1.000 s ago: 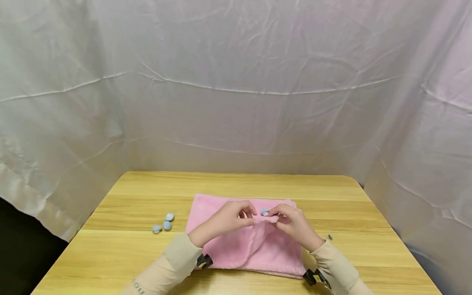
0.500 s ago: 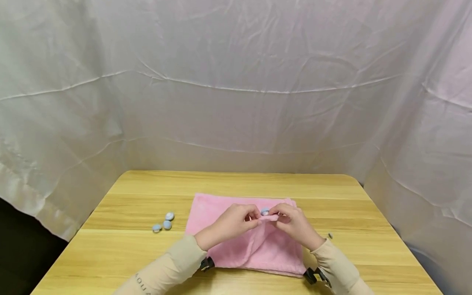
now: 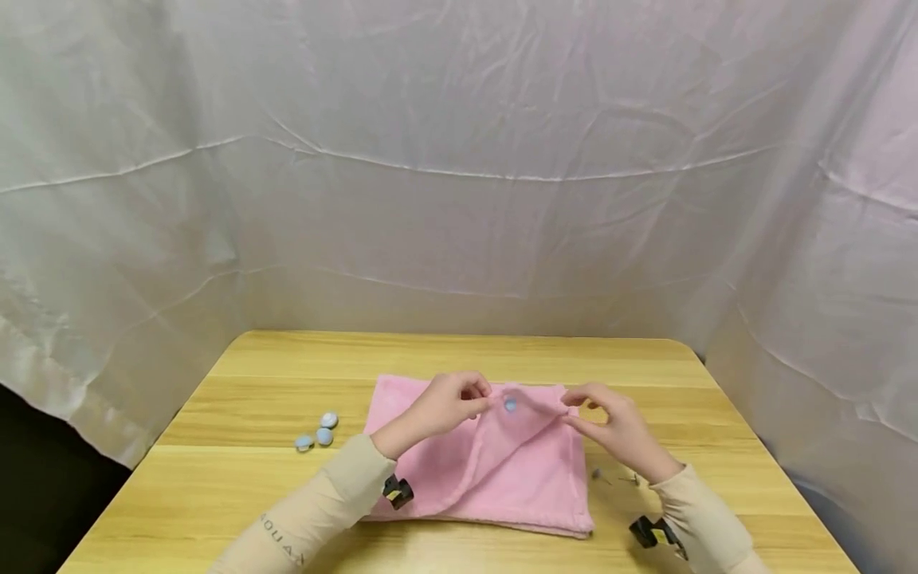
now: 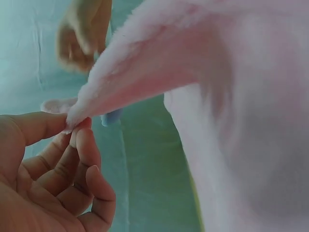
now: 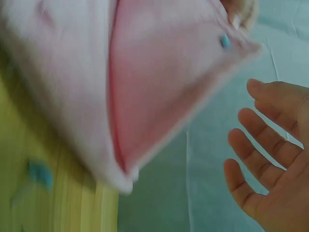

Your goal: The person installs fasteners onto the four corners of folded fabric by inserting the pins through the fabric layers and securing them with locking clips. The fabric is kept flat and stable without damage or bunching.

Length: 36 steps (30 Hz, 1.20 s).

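A folded pink fleece cloth (image 3: 523, 494) lies on the table, with one corner flap raised. My left hand (image 3: 441, 405) pinches the edge of this flap between thumb and fingertips, as the left wrist view shows up close with the fleecy edge (image 4: 79, 113). A round light-blue cap (image 3: 510, 404) sits on the flap near the left fingertips; the right wrist view shows this blue cap (image 5: 225, 41) near the flap's tip. My right hand (image 3: 620, 426) is beside the cloth's right edge, fingers spread and nothing in them. In the right wrist view, the right hand (image 5: 275, 145) is apart from the flap.
Three light-blue and white mushroom-shaped caps (image 3: 325, 436) lie on the wooden table (image 3: 237, 486) left of the cloth. To its right are two small pin-like pieces (image 3: 597, 473), one with a blue head. Pale curtains (image 3: 459, 223) hang behind and at both sides.
My right hand has let go of the blue cap and cloth edge and moved right, its fingers opening. The left hand has shifted slightly left and up with the flap, which now shows the cap.
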Motion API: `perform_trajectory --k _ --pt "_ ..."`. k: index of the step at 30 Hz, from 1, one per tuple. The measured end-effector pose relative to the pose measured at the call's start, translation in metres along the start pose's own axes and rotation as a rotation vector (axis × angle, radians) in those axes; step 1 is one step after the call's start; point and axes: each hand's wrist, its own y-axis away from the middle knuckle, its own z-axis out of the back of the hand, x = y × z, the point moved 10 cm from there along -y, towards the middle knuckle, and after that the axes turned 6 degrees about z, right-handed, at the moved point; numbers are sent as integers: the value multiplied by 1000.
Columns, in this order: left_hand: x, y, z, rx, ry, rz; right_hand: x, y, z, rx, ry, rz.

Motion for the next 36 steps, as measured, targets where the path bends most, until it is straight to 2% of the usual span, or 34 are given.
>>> perform_trajectory --k 4,9,15,20,26,30,33,36 --pt "23 -4 9 -9 97 93 -22 16 19 33 55 -93" --pt "54 -7 15 -34 137 184 -48 39 30 129 61 -182" --pt "85 -11 19 -79 59 241 -78 68 26 301 -59 -279" --pt "100 -12 19 -66 38 274 -94 87 17 416 -104 -320" --pt "111 -11 17 -21 55 313 -103 98 7 480 -130 -306" --pt "111 -9 23 -44 62 334 -107 101 3 491 -138 -313" --pt "101 -7 33 -95 45 324 -107 104 0 502 -149 -296" --pt "85 -3 41 -129 52 295 -107 107 -5 526 -168 -291"
